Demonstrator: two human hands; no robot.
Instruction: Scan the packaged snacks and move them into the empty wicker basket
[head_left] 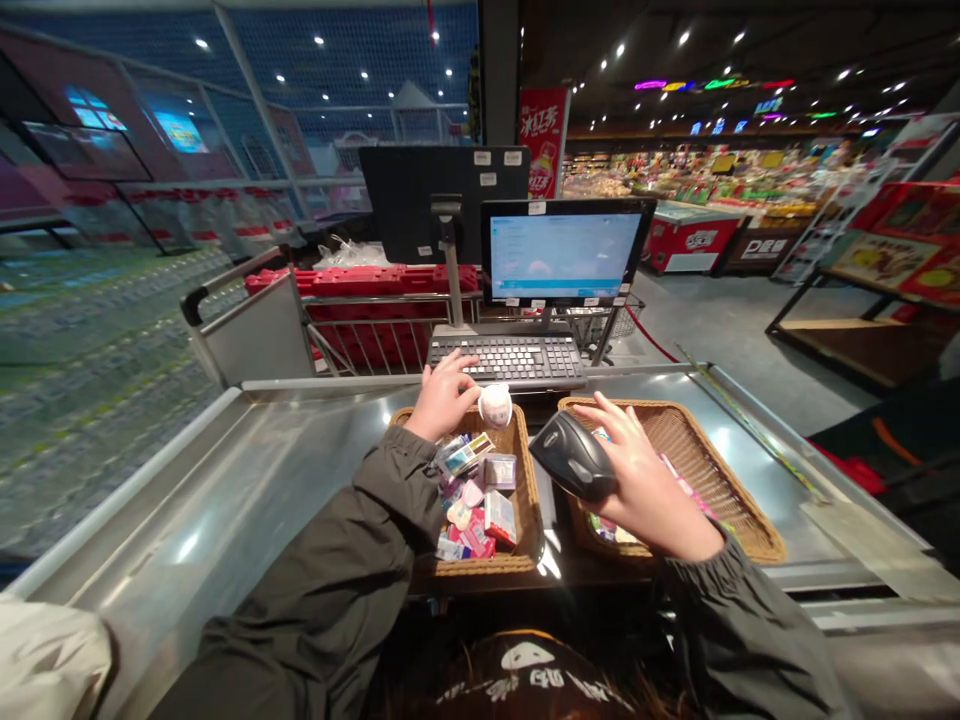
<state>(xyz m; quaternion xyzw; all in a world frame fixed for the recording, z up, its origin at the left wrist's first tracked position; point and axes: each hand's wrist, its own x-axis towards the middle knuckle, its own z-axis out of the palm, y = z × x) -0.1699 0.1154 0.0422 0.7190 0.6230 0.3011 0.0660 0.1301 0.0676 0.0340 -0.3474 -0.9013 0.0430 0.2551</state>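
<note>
My left hand pinches a small, pale cup-shaped item between thumb and fingers, just in front of the keyboard. What the item contains cannot be made out. In my right hand is a black barcode scanner, its head pointing left toward the item, with some fingers stretched out above it. Below my left hand stands a wicker basket holding several small boxes and packets, among them a white and red box. A second wicker basket lies under my right hand, which partly hides its few packets.
Behind the keyboard stands a lit monitor, with the dark back of another screen to its left. A metal counter runs along both sides. Beyond it are a cart with red crates and a metal panel with a black corner.
</note>
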